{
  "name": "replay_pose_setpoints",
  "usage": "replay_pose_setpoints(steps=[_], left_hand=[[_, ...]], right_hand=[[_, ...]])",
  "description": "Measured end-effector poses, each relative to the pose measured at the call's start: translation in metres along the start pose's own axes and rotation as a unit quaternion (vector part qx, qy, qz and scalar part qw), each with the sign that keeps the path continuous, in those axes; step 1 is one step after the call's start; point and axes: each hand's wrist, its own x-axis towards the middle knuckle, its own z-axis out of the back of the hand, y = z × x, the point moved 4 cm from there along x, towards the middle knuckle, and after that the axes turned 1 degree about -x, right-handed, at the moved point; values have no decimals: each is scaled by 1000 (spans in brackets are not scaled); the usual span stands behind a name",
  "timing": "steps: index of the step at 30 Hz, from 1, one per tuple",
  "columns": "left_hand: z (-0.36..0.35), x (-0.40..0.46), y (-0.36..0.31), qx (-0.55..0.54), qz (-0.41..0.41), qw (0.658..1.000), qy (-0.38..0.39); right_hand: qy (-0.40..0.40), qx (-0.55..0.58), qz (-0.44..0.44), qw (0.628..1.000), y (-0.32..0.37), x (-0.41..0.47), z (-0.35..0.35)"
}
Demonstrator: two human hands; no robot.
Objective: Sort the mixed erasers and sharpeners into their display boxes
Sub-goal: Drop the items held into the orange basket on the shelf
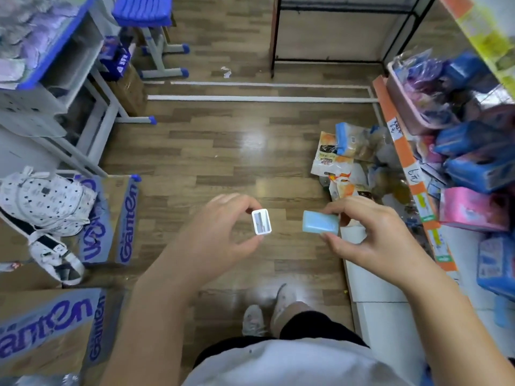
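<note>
White sharpener [261, 221], pale blue eraser [320, 222].

Sharpener [261, 221] — white smooth plastic casing, grey metal blade inset. Eraser [321, 222] — pale blue, matt, soft-looking rubber. Floor [223, 151]: wood-grain laminate, glossy with glare; boxes [111, 218] of matt printed cardboard.

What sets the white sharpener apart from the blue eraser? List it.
The sharpener is white with a metal blade showing on its face; the eraser is plain pale blue. The sharpener stands on end, the eraser lies sideways. The sharpener sits in the left hand, the eraser in the right hand. Both are small rounded blocks pinched between thumb and fingers above the floor.
</note>
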Motion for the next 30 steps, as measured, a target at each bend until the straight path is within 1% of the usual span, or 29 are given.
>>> replay_pose_setpoints(steps=[6,9,13,16,18,20,22,24,30], left_hand=[[-2,89,-5,8,-31,999,0],[-8,148,-19,14,-59,998,6],[-17,234,-70,18,-141,989,34],[-32,292,-122,7,-214,976,43],[-48,323,-159,-1,-277,958,77],[-68,348,-195,-15,-343,932,114],[-86,366,-229,-21,-387,911,140],[-104,380,-259,-28,-443,882,161],[-144,406,-320,-50,-544,812,205]], right_hand=[[-24,-1,-11,1000,-55,52,27],[-47,-13,-20,999,-87,76,53],[-124,-46,-59,989,-129,89,116],[-196,-83,-101,972,-155,78,170],[-235,-107,-143,956,-169,61,201],[-268,-134,-185,936,-180,39,226],[-295,-162,-232,913,-188,16,245],[-315,-183,-271,891,-194,-4,259],[-372,-210,-344,836,-202,-45,284]])
